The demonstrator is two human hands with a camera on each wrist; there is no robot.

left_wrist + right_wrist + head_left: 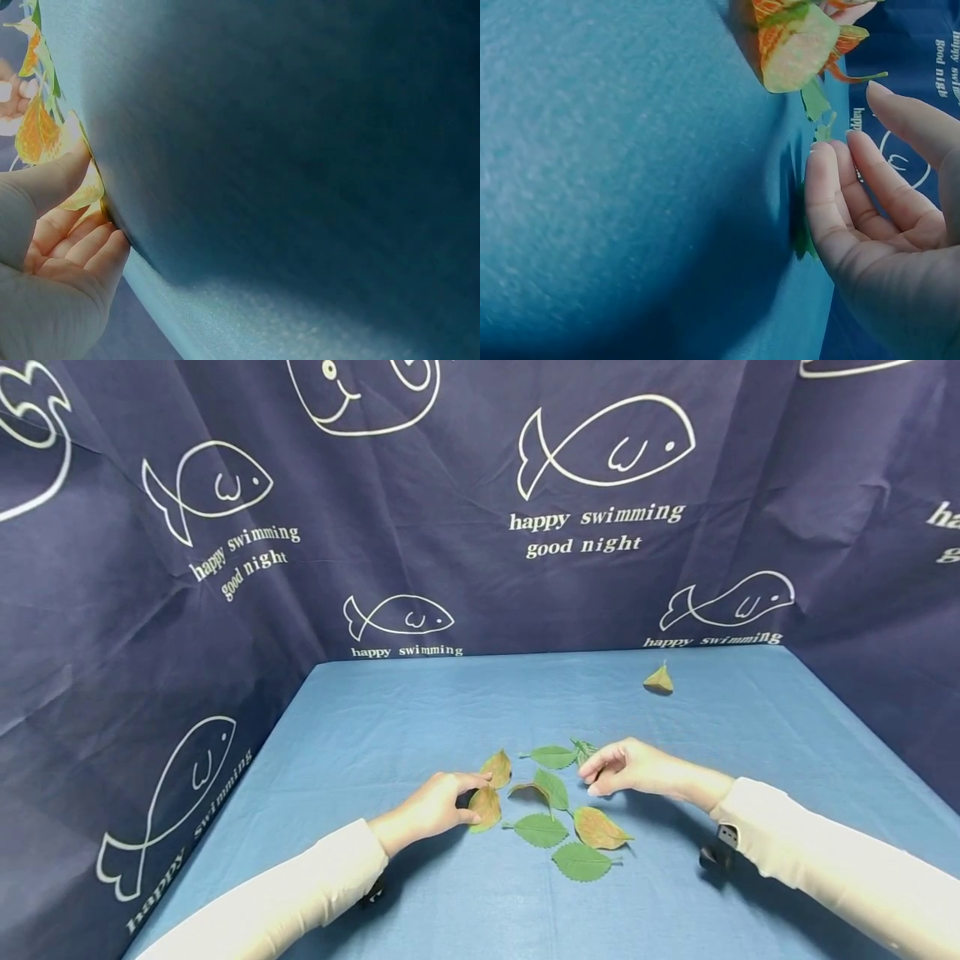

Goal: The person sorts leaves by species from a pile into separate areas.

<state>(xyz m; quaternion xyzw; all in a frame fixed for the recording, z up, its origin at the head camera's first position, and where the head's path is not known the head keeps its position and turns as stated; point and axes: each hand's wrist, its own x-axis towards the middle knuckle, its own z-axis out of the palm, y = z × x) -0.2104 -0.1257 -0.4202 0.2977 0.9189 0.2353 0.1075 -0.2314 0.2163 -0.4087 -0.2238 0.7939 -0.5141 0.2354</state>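
My left hand [435,806] reaches in from the left, thumb and fingers apart, touching a yellow-brown leaf [485,808]. Its index fingertip comes up to a second yellow-brown leaf [498,767] just beyond. In the left wrist view, the thumb overlaps a yellow leaf [88,187], with the other fingers low beside it. My right hand [630,767] has loosely bent fingers and holds nothing; in the right wrist view its thumb stands apart from them. Close by its fingertips lie a small jagged green leaf [582,748] and an oval green leaf [552,757].
Between the hands, a curled brown leaf [531,790] overlaps a green leaf [552,787]. Nearer are a green leaf [540,831], an orange-green leaf [599,828] and a serrated green leaf [581,862]. A folded yellow leaf [660,680] lies far back on the blue tabletop [450,710].
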